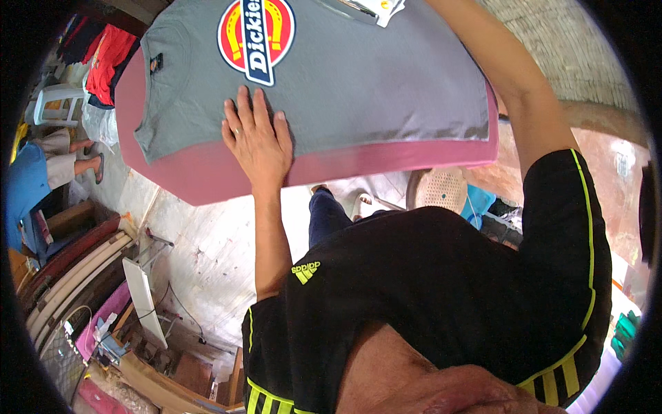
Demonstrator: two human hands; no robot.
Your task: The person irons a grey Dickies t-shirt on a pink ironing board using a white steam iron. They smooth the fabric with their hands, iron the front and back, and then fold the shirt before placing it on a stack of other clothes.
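A grey T-shirt (358, 90) lies spread over a pink-covered board (207, 186), its neckline toward the left. On its chest is a large printed emblem (279, 34) in red, yellow, white and blue. My left hand (258, 138) rests palm down on the shirt just below the emblem, fingers spread, a ring on one of them. My right forearm (489, 41) reaches over the board's right side and leaves the top edge, so my right hand is out of sight. Near there, a shiny object with a white part (383, 10) is cut off by the edge; its kind cannot be made out.
Red and dark clothes (110, 58) hang at the far left beside a pale plastic stool (58, 103). A person (41, 172) in blue is close by. Stacked boards (76, 269) and wooden furniture fill the lower left. A round perforated seat (441, 190) stands under the board's right side.
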